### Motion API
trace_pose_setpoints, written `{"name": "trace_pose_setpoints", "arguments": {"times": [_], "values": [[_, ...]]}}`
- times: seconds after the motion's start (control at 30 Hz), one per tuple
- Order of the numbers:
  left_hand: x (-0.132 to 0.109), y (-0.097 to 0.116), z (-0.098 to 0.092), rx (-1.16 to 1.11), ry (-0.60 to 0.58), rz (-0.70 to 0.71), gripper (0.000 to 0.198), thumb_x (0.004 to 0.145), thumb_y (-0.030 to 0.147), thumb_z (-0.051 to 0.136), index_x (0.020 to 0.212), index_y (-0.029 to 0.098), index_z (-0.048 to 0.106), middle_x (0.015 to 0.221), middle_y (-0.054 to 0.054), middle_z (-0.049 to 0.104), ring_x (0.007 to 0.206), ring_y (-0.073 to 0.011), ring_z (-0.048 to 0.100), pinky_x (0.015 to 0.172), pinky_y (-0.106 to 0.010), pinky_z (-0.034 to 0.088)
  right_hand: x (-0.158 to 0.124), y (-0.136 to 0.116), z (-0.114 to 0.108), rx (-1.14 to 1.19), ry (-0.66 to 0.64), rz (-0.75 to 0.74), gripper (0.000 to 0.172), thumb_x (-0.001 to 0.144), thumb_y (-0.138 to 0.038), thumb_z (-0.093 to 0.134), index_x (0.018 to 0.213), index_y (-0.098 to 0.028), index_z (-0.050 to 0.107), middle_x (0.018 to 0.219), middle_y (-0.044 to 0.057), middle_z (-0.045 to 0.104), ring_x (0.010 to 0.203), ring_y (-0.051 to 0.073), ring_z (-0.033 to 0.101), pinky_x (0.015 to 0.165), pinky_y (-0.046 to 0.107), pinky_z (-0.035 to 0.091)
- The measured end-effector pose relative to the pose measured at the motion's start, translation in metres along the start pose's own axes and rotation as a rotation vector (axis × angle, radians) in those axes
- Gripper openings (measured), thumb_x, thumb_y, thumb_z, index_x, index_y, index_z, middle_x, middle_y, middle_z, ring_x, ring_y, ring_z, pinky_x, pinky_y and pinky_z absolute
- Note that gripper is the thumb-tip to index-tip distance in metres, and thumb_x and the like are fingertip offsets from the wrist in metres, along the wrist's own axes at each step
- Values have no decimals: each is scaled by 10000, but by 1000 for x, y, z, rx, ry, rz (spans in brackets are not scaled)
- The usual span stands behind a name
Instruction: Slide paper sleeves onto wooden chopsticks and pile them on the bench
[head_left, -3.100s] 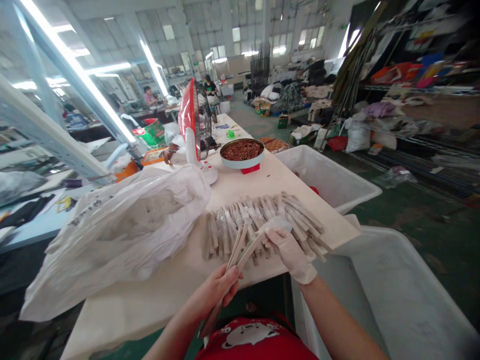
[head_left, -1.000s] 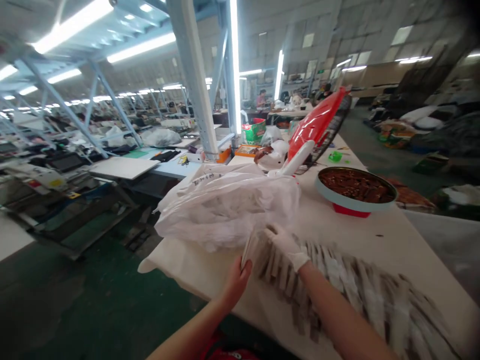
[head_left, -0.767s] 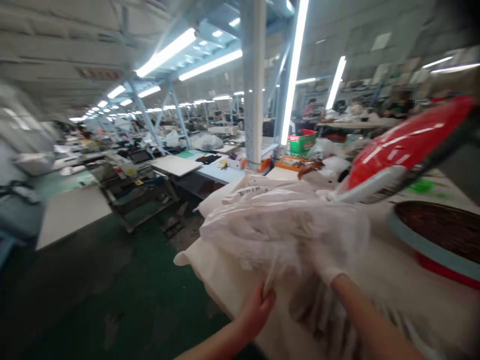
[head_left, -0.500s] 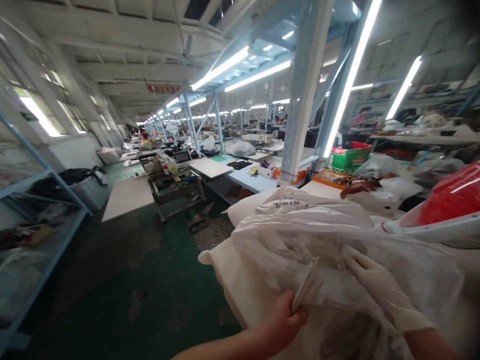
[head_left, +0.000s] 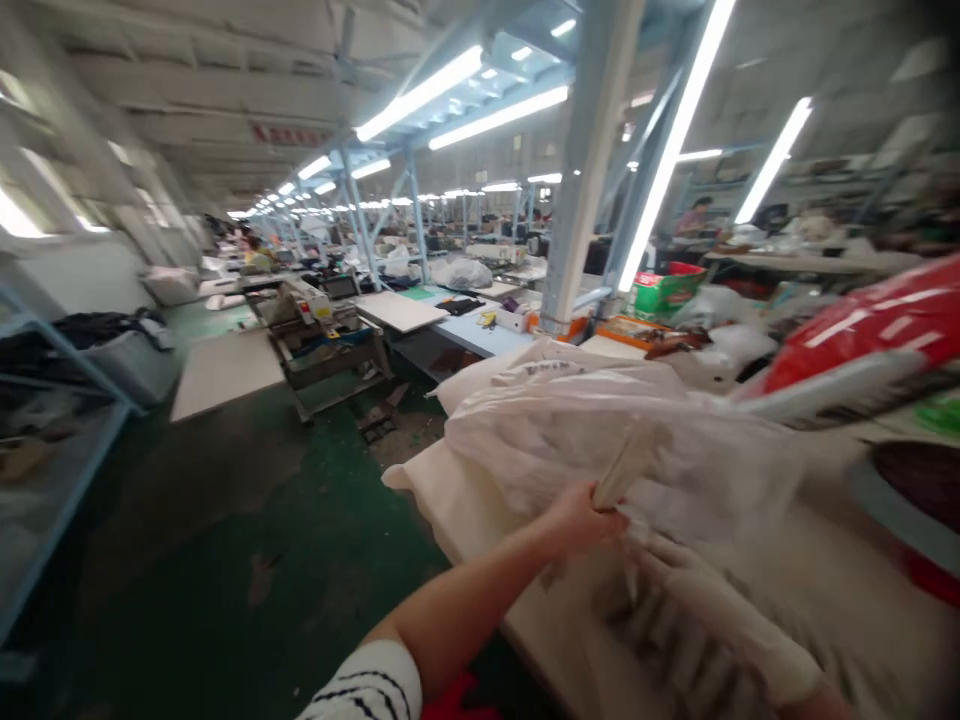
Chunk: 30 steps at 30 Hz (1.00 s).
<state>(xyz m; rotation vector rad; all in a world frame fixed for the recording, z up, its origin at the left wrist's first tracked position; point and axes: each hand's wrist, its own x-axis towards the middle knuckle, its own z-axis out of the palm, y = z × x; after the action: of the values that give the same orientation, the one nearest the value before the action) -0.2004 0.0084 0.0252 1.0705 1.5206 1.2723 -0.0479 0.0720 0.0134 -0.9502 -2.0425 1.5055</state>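
Observation:
My bare left hand [head_left: 583,520] is closed around a narrow, pale beige strip-like bundle [head_left: 624,468] that sticks up from the fist. What the bundle is made of cannot be made out. Beside and below it, my right hand [head_left: 709,590], in a pale glove, has its fingers pressed together on the thin plastic of a clear bag [head_left: 525,440]; motion blur softens the fingertips. Under my hands, the bag's near part shows dark-striped contents, blurred. The crumpled bag lies over cream sheet material [head_left: 439,485] spread on the table.
A red plastic-wrapped item [head_left: 862,320] and a round dark-topped container [head_left: 915,490] stand at right. A green box [head_left: 667,290] and an orange tray [head_left: 630,330] lie behind. A blue-grey post [head_left: 589,180] rises beyond the table. A sewing machine [head_left: 307,310] stands to the left.
My left hand has moved up with the beige bundle. My right hand has come left and down, close beside it. The bag is drawn in from the right, and the view has shifted rightward.

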Motion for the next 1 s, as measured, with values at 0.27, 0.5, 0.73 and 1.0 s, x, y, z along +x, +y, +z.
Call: {"name": "trace_pose_setpoints", "arguments": {"times": [0.27, 0.5, 0.73, 1.0], "values": [[2, 18, 55, 292, 70, 236, 200, 704, 187, 521, 893, 144, 570, 690, 26, 549, 615, -99, 476, 582, -208, 365, -46, 5, -30, 286, 46, 177, 365, 649, -521, 637, 764, -179, 583, 602, -21, 584, 485, 92, 452, 478, 232, 356], [-2, 29, 88, 229, -77, 248, 188, 728, 229, 525, 900, 154, 544, 662, 38, 532, 545, -78, 461, 519, -188, 363, -97, 20, -23, 416, -127, 247, 269, 659, -376, 687, 765, -134, 635, 619, -3, 608, 442, 47, 403, 434, 201, 265], [-38, 35, 103, 74, -267, 68, 206, 830, 398, 416, 836, 193, 395, 582, 60, 515, 397, -67, 437, 384, -175, 308, -105, 30, -77, 858, 391, 118, 316, 606, -432, 739, 723, -152, 649, 641, -2, 617, 476, 44, 413, 421, 172, 314], [-69, 26, 106, 220, -228, 128, 190, 826, 371, 471, 822, 181, 463, 649, 34, 561, 523, -96, 514, 500, -208, 384, -106, 22, -90, 978, 477, 46, 301, 632, -424, 726, 758, -158, 663, 633, -17, 586, 484, 48, 427, 406, 167, 343]]}}
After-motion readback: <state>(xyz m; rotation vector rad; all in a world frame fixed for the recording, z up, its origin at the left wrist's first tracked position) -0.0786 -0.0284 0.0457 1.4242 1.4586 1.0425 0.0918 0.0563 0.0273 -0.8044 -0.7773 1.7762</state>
